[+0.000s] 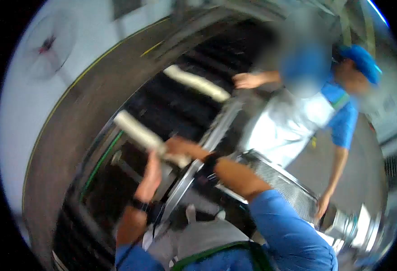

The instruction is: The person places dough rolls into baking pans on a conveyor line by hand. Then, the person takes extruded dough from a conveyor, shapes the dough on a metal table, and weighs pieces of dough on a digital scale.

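Note:
A long cream-coloured bar (137,128) lies slanting over the dark slatted conveyor, its exact kind blurred. My right hand (180,147) is closed over its near end, which also shows below the fingers. Against the lower side of the bar, my left hand (151,176) is stretched out, fingers pointing up and smeared by motion; it seems to touch the bar without wrapping round it. Farther along the conveyor lies a second cream-coloured bar (196,83), apart from my hands.
A co-worker (284,126) in a white apron stands across to the right, one hand (248,81) near the second bar. Between us is a perforated metal tray (279,180). The conveyor's metal rail (221,122) runs diagonally. A fan (48,45) stands by the left wall.

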Demonstrator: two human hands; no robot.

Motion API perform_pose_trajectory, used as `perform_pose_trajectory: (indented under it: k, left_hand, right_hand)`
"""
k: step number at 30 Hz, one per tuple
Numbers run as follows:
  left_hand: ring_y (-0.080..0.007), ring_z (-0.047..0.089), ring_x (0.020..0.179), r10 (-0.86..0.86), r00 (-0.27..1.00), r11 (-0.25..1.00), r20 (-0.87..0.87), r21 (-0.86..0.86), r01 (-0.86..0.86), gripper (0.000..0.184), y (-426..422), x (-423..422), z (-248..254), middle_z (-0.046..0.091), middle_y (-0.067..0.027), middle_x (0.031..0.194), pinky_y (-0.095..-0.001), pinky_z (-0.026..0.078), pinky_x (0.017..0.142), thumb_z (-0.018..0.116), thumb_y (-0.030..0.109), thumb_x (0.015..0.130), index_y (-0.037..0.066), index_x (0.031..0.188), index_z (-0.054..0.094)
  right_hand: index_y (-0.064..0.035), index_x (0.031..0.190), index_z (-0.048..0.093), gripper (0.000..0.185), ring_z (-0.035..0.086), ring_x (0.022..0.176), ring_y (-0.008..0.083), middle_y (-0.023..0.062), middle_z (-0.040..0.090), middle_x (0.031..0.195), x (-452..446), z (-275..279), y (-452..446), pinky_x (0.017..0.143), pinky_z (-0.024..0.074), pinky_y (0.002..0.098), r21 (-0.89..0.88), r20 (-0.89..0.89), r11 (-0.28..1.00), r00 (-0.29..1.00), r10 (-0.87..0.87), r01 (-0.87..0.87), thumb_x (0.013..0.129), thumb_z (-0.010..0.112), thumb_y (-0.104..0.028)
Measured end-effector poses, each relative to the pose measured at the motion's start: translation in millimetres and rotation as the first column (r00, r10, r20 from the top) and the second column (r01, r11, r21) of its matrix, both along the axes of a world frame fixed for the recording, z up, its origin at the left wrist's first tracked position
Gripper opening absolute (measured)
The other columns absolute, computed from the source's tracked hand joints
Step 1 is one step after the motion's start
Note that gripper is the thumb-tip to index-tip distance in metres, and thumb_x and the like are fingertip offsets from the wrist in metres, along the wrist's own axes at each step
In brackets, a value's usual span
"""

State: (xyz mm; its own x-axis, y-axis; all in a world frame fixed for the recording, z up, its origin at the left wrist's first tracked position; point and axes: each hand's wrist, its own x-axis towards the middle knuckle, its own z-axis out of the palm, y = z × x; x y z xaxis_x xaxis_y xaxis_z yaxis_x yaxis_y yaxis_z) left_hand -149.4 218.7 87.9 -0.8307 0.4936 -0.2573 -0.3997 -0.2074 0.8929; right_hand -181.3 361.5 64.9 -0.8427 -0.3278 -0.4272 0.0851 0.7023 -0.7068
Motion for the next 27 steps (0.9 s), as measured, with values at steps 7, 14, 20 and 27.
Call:
perform_pose_trajectory:
  k: [7, 14, 20, 27]
  left_hand:
    - [-0.0204, 0.002, 0.12, 0.007, 1.0, 0.999, -0.029, -0.05, -0.008, 0.076, 35, 23, 1, 0.002, -0.0092, 0.131, -0.0359, 0.0, 0.096, 0.029, 0.057, 0.075, 0.009, 0.126, 0.0]
    - [-0.0276, 0.02, 0.115, 0.496, 0.868, 0.858, 0.034, -0.178, -0.483, 0.082, 109, 18, -14, 0.014, -0.0151, 0.126, -0.0418, 0.025, 0.09, 0.041, 0.057, 0.069, 0.01, 0.125, 0.004]
    - [-0.0249, 0.038, 0.097, 0.571, 0.715, 0.361, -0.402, -0.659, -0.66, 0.059, 117, -10, -40, 0.033, -0.0153, 0.109, -0.0328, 0.034, 0.078, 0.035, 0.049, 0.075, 0.003, 0.111, 0.024]
    - [-0.0211, 0.044, 0.071, 0.511, 0.788, 0.194, -0.344, -0.846, -0.496, 0.049, 145, 2, 7, 0.042, -0.0111, 0.084, -0.03, 0.036, 0.062, 0.035, 0.051, 0.074, 0.003, 0.083, 0.038]
  right_hand:
    - [0.0043, 0.087, 0.049, 0.022, 0.053, 0.07, 0.0284, 0.0192, 0.051, 0.077, 34, -9, 18, 0.058, 0.0437, 0.0365, -0.003, -0.685, 0.994, 0.724, -0.083, 0.111, 0.069, 0.048, -0.008]
    - [0.0043, 0.104, 0.039, 0.04, 0.047, 0.084, 0.032, 0.0192, 0.044, 0.093, 87, 50, 77, 0.07, 0.0403, 0.0373, 0.148, -0.453, 0.988, 0.891, 0.026, 0.047, 0.069, 0.05, -0.01]
    - [-0.0009, 0.104, 0.043, 0.036, 0.047, 0.089, 0.031, 0.0173, 0.047, 0.099, 254, 54, 224, 0.075, 0.0386, 0.0366, -0.05, -0.47, 0.926, 0.809, -0.352, 0.374, 0.071, 0.049, -0.015]
    - [0.0011, 0.107, 0.041, 0.036, 0.053, 0.08, 0.0212, 0.0134, 0.052, 0.097, 526, 4, 355, 0.072, 0.0434, 0.0301, -0.103, 0.125, 0.48, 0.49, -0.863, 0.871, 0.077, 0.046, -0.018]
